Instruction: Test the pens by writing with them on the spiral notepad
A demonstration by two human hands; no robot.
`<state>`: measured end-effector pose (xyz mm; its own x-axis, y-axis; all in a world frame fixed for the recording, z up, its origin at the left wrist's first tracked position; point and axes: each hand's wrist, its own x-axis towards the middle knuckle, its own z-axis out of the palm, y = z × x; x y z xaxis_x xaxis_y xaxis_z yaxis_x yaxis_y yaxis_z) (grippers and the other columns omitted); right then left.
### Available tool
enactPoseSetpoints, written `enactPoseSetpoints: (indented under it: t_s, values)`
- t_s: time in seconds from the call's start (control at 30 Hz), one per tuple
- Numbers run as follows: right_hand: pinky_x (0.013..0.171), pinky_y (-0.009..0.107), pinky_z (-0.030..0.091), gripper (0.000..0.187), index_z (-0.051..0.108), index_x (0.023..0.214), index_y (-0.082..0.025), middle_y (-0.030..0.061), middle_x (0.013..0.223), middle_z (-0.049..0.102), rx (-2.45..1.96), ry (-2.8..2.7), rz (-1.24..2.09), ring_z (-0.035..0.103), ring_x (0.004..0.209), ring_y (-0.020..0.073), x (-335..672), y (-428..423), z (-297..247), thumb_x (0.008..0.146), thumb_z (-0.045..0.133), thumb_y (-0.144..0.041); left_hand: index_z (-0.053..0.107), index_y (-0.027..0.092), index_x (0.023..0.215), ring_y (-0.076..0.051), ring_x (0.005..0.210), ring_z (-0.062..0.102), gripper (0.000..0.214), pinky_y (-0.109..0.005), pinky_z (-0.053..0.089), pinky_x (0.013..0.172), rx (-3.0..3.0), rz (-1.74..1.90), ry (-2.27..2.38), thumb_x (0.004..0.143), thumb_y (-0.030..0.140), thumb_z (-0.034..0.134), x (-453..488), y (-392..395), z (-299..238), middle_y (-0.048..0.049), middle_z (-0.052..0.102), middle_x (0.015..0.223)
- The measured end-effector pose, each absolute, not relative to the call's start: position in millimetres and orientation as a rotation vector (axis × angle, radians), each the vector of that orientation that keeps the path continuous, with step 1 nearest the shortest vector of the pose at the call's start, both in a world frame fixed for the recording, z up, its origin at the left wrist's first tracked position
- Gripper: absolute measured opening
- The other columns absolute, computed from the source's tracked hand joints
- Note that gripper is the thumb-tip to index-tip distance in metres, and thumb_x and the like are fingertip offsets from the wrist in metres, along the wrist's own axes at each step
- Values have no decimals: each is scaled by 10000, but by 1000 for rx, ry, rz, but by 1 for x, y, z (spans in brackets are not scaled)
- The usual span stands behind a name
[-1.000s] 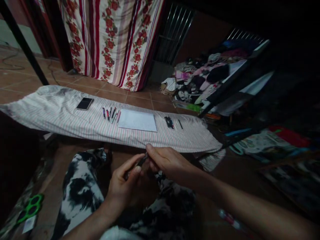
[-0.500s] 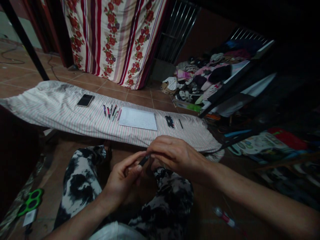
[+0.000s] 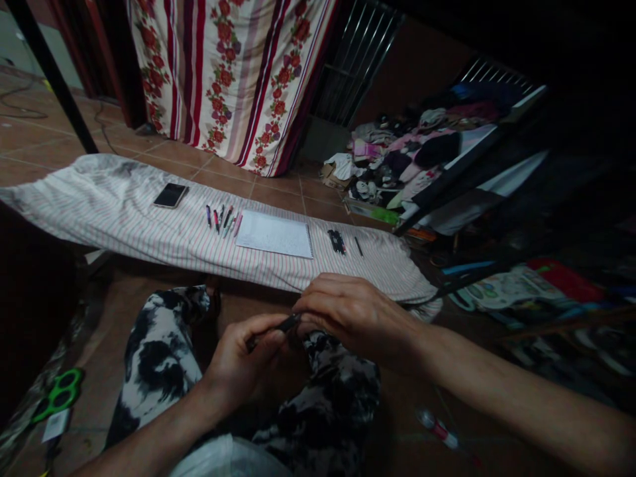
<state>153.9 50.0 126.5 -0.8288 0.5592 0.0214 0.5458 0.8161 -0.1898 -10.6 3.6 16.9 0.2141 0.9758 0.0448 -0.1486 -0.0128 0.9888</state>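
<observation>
My left hand [image 3: 248,354] pinches a short, slim black pen [image 3: 288,323] between thumb and fingers, above my lap. The fingers of my right hand [image 3: 345,308] close round the pen's far end and hide its tip. Beyond my hands, a striped cloth [image 3: 124,228] covers a low bench. On it lies an open spiral notebook [image 3: 274,234], with several coloured pens [image 3: 223,220] to its left. Several black pens [image 3: 336,242] lie together to its right, and one thin black stick [image 3: 358,246] lies apart from them.
A phone [image 3: 171,195] rests on the cloth at the left. Green-handled scissors [image 3: 58,396] are at the lower left. A small clear-and-red bottle-like thing [image 3: 438,429] lies on the floor at the lower right. Clothes [image 3: 412,149] are heaped behind, beside a flowered curtain [image 3: 233,79].
Both hands have shifted slightly down, still together on the pen. The pen lies a little flatter, and less of it shows. The things on the cloth have not moved.
</observation>
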Motion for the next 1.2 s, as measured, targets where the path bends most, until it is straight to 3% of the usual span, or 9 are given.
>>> enactPoseSetpoints:
  t_s: [0.27, 0.5, 0.93, 1.07, 1.2]
  values:
    - [629, 238, 373, 152, 593, 842, -162, 37, 757, 583, -888, -2962, 113, 512, 736, 133, 157, 38, 122, 847, 446, -123, 707, 200, 866, -133, 718, 612, 194, -214, 485, 661, 1422, 1264, 1026, 786, 236, 534, -8, -5, 22, -25, 693, 791]
    - [633, 258, 353, 141, 561, 823, -158, 37, 757, 553, -919, -2985, 171, 476, 718, 138, 157, 28, 126, 856, 424, -152, 682, 193, 898, -96, 604, 568, 199, -177, 459, 553, 1595, 1311, 1054, 808, 177, 505, -10, -15, 26, -4, 641, 699]
    - [564, 266, 279, 267, 551, 698, -168, 24, 660, 578, -1299, -2881, 169, 484, 593, 127, 148, 16, 120, 882, 386, -270, 555, 150, 1080, -124, 699, 569, 282, -210, 462, 612, 2212, 1352, 1109, 839, 135, 408, -18, -18, 20, -43, 600, 781]
    - [510, 252, 258, 289, 548, 658, -174, 2, 592, 566, -1494, -2786, 369, 459, 516, 103, 143, 17, 118, 877, 371, -238, 509, 123, 1142, -135, 628, 517, 311, -234, 426, 536, 2433, 1362, 1150, 859, 176, 391, -19, -15, 17, -41, 563, 710]
    - [428, 230, 270, 392, 515, 555, -178, 11, 532, 550, -1854, -2504, 845, 454, 458, 98, 138, 19, 114, 886, 329, -278, 467, 112, 1184, -151, 665, 529, 336, -257, 437, 554, 2554, 1375, 1145, 860, 146, 387, -17, -13, 8, -73, 603, 777]
